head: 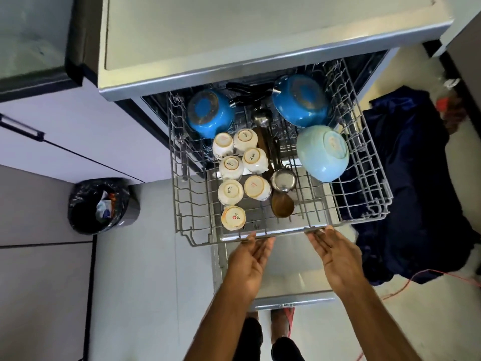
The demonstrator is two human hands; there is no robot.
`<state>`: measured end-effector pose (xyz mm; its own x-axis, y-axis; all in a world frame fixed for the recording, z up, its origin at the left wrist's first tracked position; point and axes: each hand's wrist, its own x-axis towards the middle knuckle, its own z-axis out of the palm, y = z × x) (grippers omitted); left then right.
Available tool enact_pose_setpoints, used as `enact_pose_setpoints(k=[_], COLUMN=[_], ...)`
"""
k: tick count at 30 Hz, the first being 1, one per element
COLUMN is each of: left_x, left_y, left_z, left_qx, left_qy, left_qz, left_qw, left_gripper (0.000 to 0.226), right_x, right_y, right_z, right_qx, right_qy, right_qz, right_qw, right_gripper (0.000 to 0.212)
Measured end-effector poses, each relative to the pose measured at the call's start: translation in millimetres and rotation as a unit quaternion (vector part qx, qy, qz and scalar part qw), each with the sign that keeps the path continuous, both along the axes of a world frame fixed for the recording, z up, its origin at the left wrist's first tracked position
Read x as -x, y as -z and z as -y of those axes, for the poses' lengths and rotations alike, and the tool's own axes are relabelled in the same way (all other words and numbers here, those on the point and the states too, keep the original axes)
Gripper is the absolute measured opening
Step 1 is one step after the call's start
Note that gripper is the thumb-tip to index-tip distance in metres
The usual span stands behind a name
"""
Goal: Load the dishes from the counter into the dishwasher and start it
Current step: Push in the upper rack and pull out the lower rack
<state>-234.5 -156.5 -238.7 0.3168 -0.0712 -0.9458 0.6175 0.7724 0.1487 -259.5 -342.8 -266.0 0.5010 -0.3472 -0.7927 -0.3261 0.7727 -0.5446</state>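
- The worktop (260, 27) fills the top of the view, pale with a steel-coloured front edge, and the dishwasher sits under it.
- The dishwasher's grey wire rack (364, 178) is pulled far out from under the worktop and hangs over the lowered dishwasher door (286, 269).
- A dark blue cloth (416, 204) lies crumpled on the floor to the right of the door, with an orange cable (406, 285) running beside it.
- A round bin (104, 204) with a black liner stands on the floor to the left, well apart from the rack.
- The left hand (250, 267) reaches forward with straight fingers held together; the tips touch the rack's front rail.
- The right hand (335, 261) does the same further right, fingers straight and together, tips at the rail and not curled round it.
- A large blue pot (302, 100) lies upside down at the rack's back right.
- A smaller blue pot (210, 113) lies upside down at the back left.
- A pale blue bowl (322, 152) leans on its side just in front of the large pot.
- Seven cream cups (231, 168) stand upside down in two rows in the left half of the rack.
- A small steel pan (283, 181) and a wooden spoon (282, 205) lie in the middle, beside the cups.
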Motion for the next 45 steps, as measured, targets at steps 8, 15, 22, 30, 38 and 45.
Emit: enact_pose_setpoints(k=[8,15,22,30,38,45], left_x=[-64,-106,-186,-277,-300,-308], left_y=[10,22,31,32,37,43], left_z=[-7,-11,-14,-10,5,-16], left_qx=[0.015,0.013,-0.001,-0.047,-0.171,-0.165], left_qy=[0.003,0.005,0.022,0.083,0.159,0.155], left_qz=[0.044,0.079,0.146,0.209,0.195,0.217], left_qw=[0.999,0.997,0.989,0.973,0.953,0.950], left_gripper=[0.021,0.029,0.025,0.030,0.037,0.040], right_x=[-66,-109,-199,-299,-325,-325], right_y=[10,19,27,28,23,24], right_z=[1,-1,0,0,2,6], right_qx=[-0.001,0.007,0.033,0.079,0.111,0.090], right_qy=[-0.018,-0.023,-0.034,-0.087,-0.082,-0.125], right_qz=[0.020,0.047,0.078,0.097,0.031,0.068], right_qw=[1.000,0.999,0.996,0.988,0.990,0.986], right_gripper=[0.018,0.037,0.036,0.029,0.020,0.021])
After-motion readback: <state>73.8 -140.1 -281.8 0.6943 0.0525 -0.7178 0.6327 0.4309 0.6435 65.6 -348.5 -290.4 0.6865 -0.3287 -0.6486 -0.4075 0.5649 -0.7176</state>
